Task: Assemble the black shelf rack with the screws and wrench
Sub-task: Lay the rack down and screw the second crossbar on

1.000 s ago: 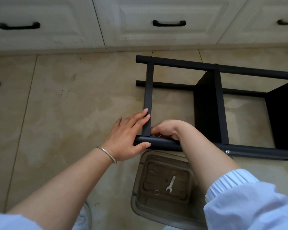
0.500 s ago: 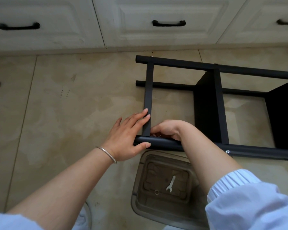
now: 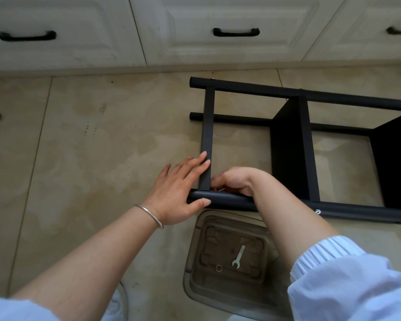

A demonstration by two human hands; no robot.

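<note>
The black rack lies on its side on the tiled floor, just in front of the white cabinets, its long tubes running off to the right. At its near left corner, a flat crossbar meets the nearest tube. The left hand is right there: fingers straight along the crossbar, thumb pressed against the end of the tube, nothing gripped, just bracing. A thin bangle sits on that wrist. The right hand reaches over the tube, fingers curled down at the joint; whatever they pinch is hidden, so I cannot tell if they hold a screw. One screw shows farther right on the same tube. Just below the tube sits a clear plastic tub, and inside it lie a small wrench and a little ring. Pale blue sleeves frame the bottom.
</note>
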